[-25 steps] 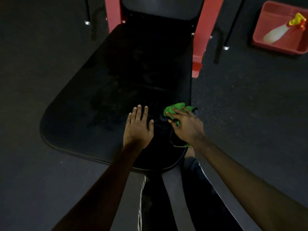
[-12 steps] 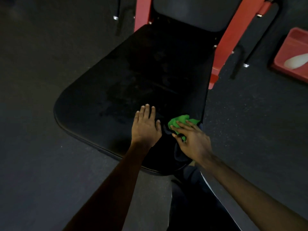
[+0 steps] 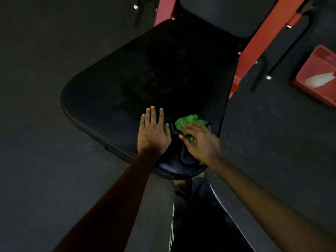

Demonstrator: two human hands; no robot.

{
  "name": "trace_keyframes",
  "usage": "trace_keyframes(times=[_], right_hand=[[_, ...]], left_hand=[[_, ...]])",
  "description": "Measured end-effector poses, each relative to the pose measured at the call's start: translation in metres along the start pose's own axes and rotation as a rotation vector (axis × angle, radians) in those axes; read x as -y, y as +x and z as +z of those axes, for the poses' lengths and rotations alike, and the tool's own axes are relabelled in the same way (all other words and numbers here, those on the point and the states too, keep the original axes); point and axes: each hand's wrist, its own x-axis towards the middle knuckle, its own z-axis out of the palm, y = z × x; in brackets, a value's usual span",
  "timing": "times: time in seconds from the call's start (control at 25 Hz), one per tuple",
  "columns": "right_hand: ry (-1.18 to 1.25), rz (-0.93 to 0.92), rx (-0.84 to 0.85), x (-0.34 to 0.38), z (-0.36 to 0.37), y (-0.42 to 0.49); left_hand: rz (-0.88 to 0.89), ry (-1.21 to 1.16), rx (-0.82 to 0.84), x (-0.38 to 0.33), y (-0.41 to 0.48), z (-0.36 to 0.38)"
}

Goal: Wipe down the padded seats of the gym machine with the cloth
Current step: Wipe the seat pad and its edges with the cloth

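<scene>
Near the front right corner of the padded seat (image 3: 145,79), the green cloth (image 3: 189,122) was held bunched against the padding by the bent fingers and thumb of the right hand (image 3: 201,142), while the left hand (image 3: 153,132) was laid flat, fingers spread, just beside it. With the cloth so wadded, patches could be missed, or the wad pushed off the right edge.

Cloth (image 3: 189,120), 5 o'clock corner of seat (image 3: 145,79): mostly hidden under right hand (image 3: 201,142); only green bunch past fingertips and sliver by wrist show. Right hand blurred; gripping or pressing flat, cannot tell. Dark fabric (image 3: 187,157) beneath palm: unclear what. Backrest pad (image 3: 227,13), 12 o'clock: cut by top edge. Red tray (image 3: 320,50), 3 o'clock: cut by right edge; white bottle (image 3: 318,81) inside blurred, head out of frame.
</scene>
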Motion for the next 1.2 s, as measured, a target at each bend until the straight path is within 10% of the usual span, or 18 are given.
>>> trace_keyframes(times=[0.48,1.2], right_hand=[[0.052,0.159,-0.127,-0.004,-0.003,0.091],[0.047,-0.121,-0.049,-0.020,-0.004,0.022]], left_hand=[[0.005,-0.012,-0.017,0.000,0.001,0.004],[-0.040,0.028,-0.006,-0.001,0.001,-0.002]])
